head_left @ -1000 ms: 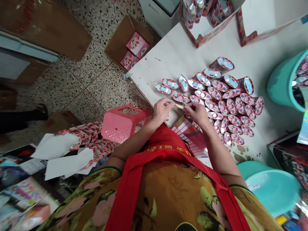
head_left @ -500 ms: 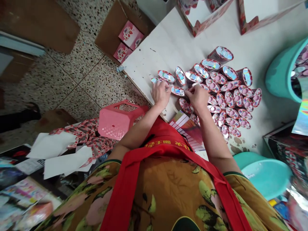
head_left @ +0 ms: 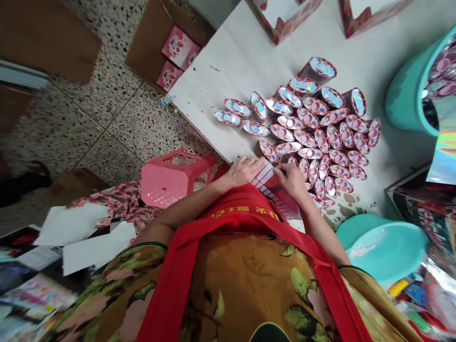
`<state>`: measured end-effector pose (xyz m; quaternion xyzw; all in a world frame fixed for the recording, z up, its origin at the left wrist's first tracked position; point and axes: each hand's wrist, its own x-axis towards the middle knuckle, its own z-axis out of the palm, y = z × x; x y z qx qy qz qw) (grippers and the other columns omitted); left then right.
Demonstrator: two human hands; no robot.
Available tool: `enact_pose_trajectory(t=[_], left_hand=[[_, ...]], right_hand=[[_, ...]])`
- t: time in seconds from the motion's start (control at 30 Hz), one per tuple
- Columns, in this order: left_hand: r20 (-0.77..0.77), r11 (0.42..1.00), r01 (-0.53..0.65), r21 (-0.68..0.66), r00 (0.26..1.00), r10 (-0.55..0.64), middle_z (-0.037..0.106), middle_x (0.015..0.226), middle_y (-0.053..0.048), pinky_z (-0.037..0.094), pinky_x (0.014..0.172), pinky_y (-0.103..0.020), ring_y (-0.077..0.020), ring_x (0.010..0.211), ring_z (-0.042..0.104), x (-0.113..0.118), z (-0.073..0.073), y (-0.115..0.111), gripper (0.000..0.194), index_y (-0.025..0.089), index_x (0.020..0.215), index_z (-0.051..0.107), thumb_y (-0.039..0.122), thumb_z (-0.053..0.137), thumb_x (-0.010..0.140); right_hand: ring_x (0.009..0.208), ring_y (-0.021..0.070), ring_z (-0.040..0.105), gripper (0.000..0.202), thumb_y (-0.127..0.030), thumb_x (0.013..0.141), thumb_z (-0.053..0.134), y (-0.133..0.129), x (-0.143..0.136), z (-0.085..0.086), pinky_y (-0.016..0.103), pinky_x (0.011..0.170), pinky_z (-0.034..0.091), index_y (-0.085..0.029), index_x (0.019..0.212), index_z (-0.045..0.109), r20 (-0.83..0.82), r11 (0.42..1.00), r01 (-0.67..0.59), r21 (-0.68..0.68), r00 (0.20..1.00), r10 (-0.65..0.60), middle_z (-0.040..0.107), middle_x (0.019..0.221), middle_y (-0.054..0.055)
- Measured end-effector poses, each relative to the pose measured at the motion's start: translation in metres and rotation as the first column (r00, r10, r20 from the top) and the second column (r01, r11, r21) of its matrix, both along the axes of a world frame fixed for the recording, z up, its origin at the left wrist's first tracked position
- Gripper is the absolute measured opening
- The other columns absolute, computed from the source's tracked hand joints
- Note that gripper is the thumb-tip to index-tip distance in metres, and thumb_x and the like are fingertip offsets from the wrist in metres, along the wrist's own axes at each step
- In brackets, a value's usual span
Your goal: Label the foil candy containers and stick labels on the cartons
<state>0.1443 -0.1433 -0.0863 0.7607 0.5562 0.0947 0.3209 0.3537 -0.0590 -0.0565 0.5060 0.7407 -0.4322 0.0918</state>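
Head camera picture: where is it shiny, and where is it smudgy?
Head view, right edge: rainbow glare on the silvery sheet; head view, middle: bluish shine on some oval tops; head view, lower left: the packages look blurred.

The right hand [head_left: 293, 181] partly hides the sheet [head_left: 276, 191]; the bucket [head_left: 406, 92] is cropped

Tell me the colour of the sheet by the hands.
The sheet is reddish with pale rectangles, clearest in the head view.

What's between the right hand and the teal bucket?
In the head view: packed oval-topped containers, then a strip of white tabletop, between right hand and teal bucket.
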Motion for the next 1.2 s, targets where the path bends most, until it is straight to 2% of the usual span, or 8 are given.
enact_pose_trajectory(t=[0.17,0.27,0.4,0.6,0.7,0.9,1.03,1.2], left_hand=[[0.098,0.998,0.045,-0.040,0.994,-0.041,0.074,0.111,-0.012,0.044,0.088,-0.036,-0.0213,0.101,0.064,-0.022,0.020,-0.016,0.029,0.019,0.091,0.069,0.025,0.042,0.100],[0.099,0.967,-0.191,-0.171,0.973,0.210,0.070,0.083,-0.007,0.045,0.077,-0.030,-0.0166,0.077,0.061,-0.027,0.043,-0.015,0.025,0.019,0.077,0.062,0.028,0.049,0.096],[0.142,0.791,-0.460,-0.404,0.822,0.551,0.064,0.070,0.002,0.042,0.064,-0.024,-0.0112,0.062,0.053,-0.030,0.067,0.007,0.011,0.021,0.077,0.060,0.027,0.060,0.086],[0.318,0.710,-0.348,-0.612,0.714,0.624,0.055,0.061,0.005,0.038,0.058,-0.022,-0.0086,0.057,0.048,-0.034,0.087,0.040,0.015,0.019,0.069,0.056,0.026,0.065,0.077],[0.380,0.685,-0.240,-0.688,0.686,0.621,0.054,0.059,0.005,0.036,0.055,-0.021,-0.0082,0.054,0.047,-0.035,0.094,0.046,0.016,0.018,0.071,0.056,0.029,0.066,0.078],[0.250,0.714,-0.301,-0.632,0.793,0.555,0.060,0.066,0.002,0.040,0.060,-0.023,-0.0104,0.061,0.052,-0.035,0.084,0.062,0.014,0.017,0.072,0.059,0.027,0.064,0.080],[-0.072,0.783,-0.426,-0.453,0.893,0.444,0.070,0.082,-0.004,0.044,0.072,-0.029,-0.0173,0.076,0.061,-0.026,0.063,0.080,0.016,0.018,0.086,0.067,0.031,0.058,0.089],[-0.305,0.817,-0.456,-0.353,0.881,0.360,0.074,0.098,-0.008,0.048,0.082,-0.035,-0.0252,0.093,0.067,-0.005,0.044,0.099,0.021,0.021,0.097,0.071,0.032,0.054,0.091]], right_hand=[[0.091,0.0262,0.064,0.026,-0.034,0.090,0.052,0.003,-0.001,-0.003,0.038,0.083,0.049,-0.019,0.084,0.072,0.024,1.000,0.005,0.014,1.000,-0.005,0.074,0.092,0.009],[0.094,0.0279,0.062,0.028,-0.038,0.091,0.053,0.002,-0.003,0.001,0.039,0.083,0.048,-0.019,0.090,0.073,0.047,0.995,0.019,0.095,0.999,-0.024,0.073,0.093,0.011],[0.096,0.0267,0.061,0.049,-0.056,0.094,0.049,0.007,-0.008,0.013,0.041,0.088,0.048,-0.017,0.117,0.069,-0.172,0.989,0.108,0.097,0.981,-0.090,0.070,0.105,0.013],[0.108,0.0271,0.060,0.078,-0.075,0.093,0.032,0.025,-0.017,0.026,0.042,0.096,0.046,-0.016,0.136,0.058,-0.399,0.997,0.046,-0.067,0.915,-0.069,0.066,0.120,0.015],[0.097,0.0240,0.062,0.074,-0.075,0.089,0.044,0.030,-0.020,0.025,0.037,0.086,0.047,-0.015,0.130,0.062,-0.436,0.971,-0.001,-0.238,0.894,-0.106,0.069,0.112,0.012],[0.059,0.0121,0.044,0.046,-0.062,0.079,0.065,0.027,-0.020,0.012,0.027,0.059,0.035,-0.017,0.074,0.064,-0.352,0.921,0.113,-0.373,0.901,-0.254,0.056,0.064,-0.001],[0.056,0.0109,0.038,0.039,-0.054,0.082,0.062,0.023,-0.019,0.006,0.027,0.058,0.030,-0.019,0.067,0.058,-0.256,0.926,0.240,-0.291,0.913,-0.318,0.048,0.057,-0.004],[0.056,0.0124,0.041,0.035,-0.045,0.086,0.056,0.023,-0.024,0.003,0.027,0.057,0.028,-0.020,0.061,0.053,-0.068,0.945,0.299,-0.129,0.948,-0.309,0.049,0.055,-0.002]])
